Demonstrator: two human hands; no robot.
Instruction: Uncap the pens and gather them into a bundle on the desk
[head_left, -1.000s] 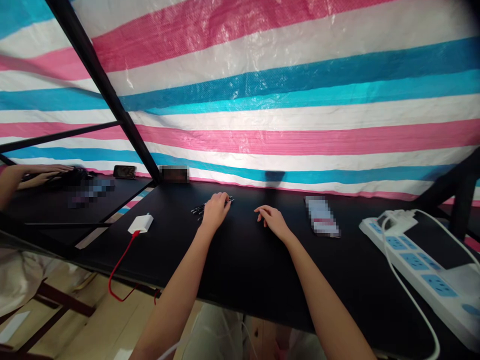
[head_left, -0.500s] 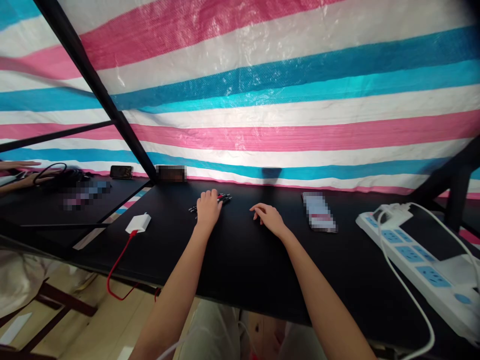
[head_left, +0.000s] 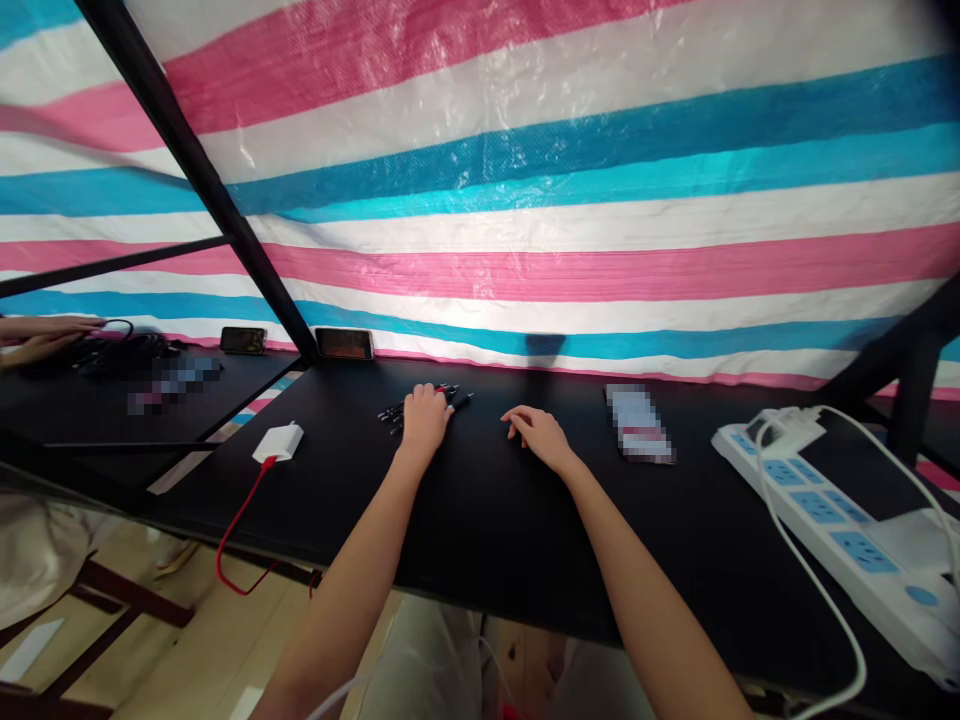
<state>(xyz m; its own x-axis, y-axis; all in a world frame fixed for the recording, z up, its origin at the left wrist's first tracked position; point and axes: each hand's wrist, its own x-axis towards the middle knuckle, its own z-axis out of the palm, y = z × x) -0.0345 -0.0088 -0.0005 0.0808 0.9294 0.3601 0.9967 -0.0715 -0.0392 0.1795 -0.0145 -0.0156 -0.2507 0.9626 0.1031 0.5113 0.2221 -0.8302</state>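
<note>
On the black table point(head_left: 510, 540), my left hand point(head_left: 426, 418) lies over a small pile of pens point(head_left: 391, 412), its fingers curled down. One dark pen point(head_left: 463, 402) sticks out to the right beside its thumb, apart from the other pens; the fingers cover the rest of it. Several pen ends show to the left of the hand and past the fingertips. My right hand point(head_left: 538, 437) rests on the tabletop a short way to the right, with loosely bent fingers somewhat apart and nothing in them.
A phone point(head_left: 637, 424) lies right of my hands, and a white power strip point(head_left: 832, 530) with cables further right. At left sits a white charger point(head_left: 278, 442) on a red cable. Another phone point(head_left: 344, 344) leans at the back. Another person's hands point(head_left: 45, 340) touch black cables.
My left hand has shifted slightly right and toward me, and one pen now stands apart from the pile. My right hand stays in place. The other person's hands have moved a little.
</note>
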